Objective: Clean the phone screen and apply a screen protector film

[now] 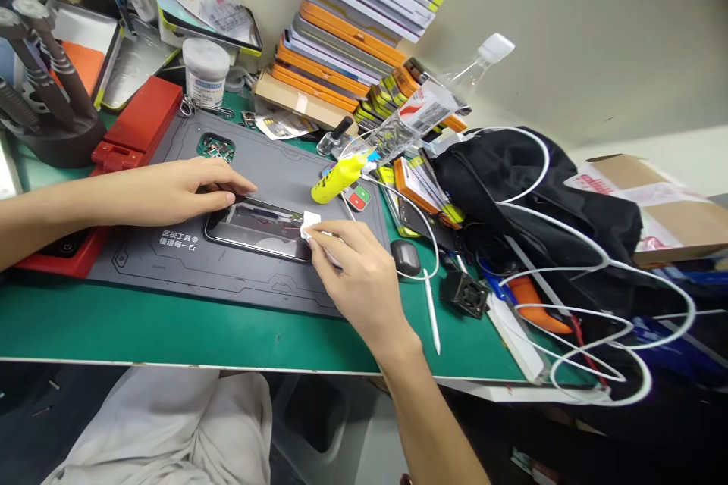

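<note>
Nearest, the right hand (356, 273) has its fingers pinched together on a small white pad (310, 225), pressed against the right end of the phone (258, 229), likely so it can rub that edge. The phone lies flat on the grey work mat (171, 258), near the middle of the green tabletop (171, 326). The left hand (182, 189) rests on the phone's far left edge, fingers together and flat, seemingly steadying it. Bare mat lies ahead of the hands; to the right, a yellow bottle (337, 179), white cables (569, 242) and a black bag (528, 189) crowd in. Stacked boxes (353, 23) close the back
</note>
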The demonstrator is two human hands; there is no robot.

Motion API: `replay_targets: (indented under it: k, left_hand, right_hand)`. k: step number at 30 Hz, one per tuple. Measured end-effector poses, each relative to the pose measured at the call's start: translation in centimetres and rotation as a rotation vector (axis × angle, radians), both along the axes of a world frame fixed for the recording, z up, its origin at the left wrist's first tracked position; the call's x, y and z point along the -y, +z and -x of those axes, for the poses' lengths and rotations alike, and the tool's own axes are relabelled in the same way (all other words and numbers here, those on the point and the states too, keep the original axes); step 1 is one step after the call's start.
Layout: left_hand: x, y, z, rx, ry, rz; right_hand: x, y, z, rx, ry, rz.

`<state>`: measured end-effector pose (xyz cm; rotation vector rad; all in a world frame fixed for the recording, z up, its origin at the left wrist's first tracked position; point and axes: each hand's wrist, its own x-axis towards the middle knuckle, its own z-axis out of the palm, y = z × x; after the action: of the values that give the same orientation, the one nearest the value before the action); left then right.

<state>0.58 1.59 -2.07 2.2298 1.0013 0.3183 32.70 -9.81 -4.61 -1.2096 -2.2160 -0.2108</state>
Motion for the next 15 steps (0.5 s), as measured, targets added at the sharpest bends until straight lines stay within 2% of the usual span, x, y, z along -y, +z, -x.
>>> replay_targets:
  k: [7,15]
  left_hand:
    - [0.0,0.0,0.2,-0.019,0.004,0.001]
    - [-0.2,-0.1,0.1,-0.017,0.003,0.004]
  right_hand:
    - [-0.9,0.0,1.1,0.010,0.055,-0.028]
    - [-1.8,-0.1,2.1,0.031,0.059,0.013]
